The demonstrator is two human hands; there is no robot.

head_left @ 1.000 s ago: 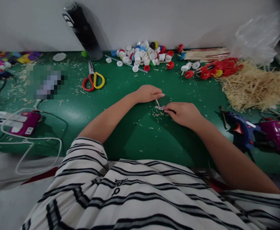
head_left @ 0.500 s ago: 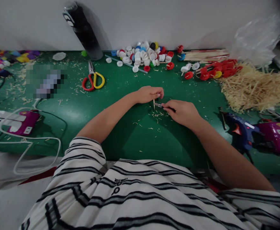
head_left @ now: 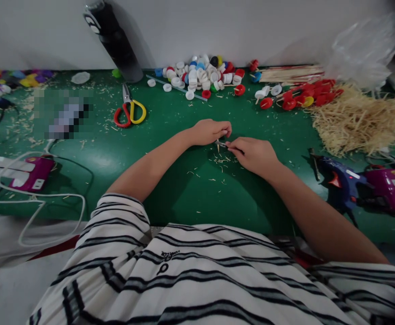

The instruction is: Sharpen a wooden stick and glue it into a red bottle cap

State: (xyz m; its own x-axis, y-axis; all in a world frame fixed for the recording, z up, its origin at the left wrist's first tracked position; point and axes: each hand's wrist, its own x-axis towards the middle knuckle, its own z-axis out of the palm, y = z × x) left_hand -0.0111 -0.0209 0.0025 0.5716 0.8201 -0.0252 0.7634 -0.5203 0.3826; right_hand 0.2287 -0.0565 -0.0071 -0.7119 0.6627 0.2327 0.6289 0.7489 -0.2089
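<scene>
My left hand (head_left: 211, 132) is closed on a thin wooden stick (head_left: 218, 147), whose pale tip points down toward the table. My right hand (head_left: 253, 153) grips a small craft knife (head_left: 223, 144); its blade lies against the stick just below my left fingers. Most of the knife's handle is hidden in my right hand. Under the stick, thin curled wood shavings (head_left: 221, 160) are scattered on the green tabletop (head_left: 197, 194).
Bottle caps (head_left: 200, 76) are heaped at the back by a dark bottle (head_left: 121, 49). Scissors (head_left: 129, 110) lie left. To the right are red caps on sticks (head_left: 305, 97), a pile of shavings (head_left: 360, 119) and a blue glue gun (head_left: 342, 180). A purple power strip (head_left: 38, 174) sits left.
My right hand has shifted slightly up and left, bringing the knife blade higher on the stick, close to my left fingers. My left hand stays nearly in place.
</scene>
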